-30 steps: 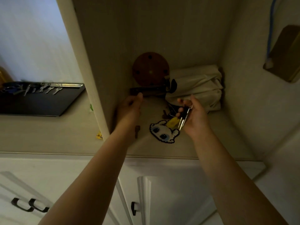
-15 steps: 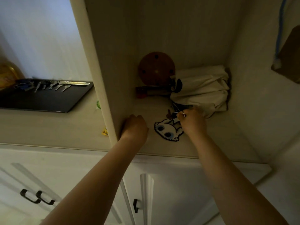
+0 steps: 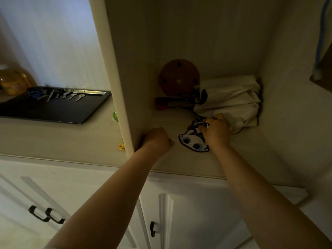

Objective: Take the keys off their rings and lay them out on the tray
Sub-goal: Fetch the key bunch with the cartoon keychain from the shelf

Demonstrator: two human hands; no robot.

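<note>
The right hand (image 3: 216,130) gripped a key bunch (image 3: 201,125) with its cat-face charm (image 3: 193,141) on the shelf (image 3: 179,159). The left hand (image 3: 157,139) lay clenched, contents indeterminate. Several keys (image 3: 62,95) lay on the black tray (image 3: 53,112). The bunch was probably light, rigid and slippery; grip the ring.

Two bare forearms reach up from the bottom edge of the head view, with no sleeve, watch or bracelet on either as far as the wrists. The bare left hand (image 3: 157,139) shows no ring on its visible back. The bare right hand (image 3: 216,131) likewise shows no glove or band.
</note>
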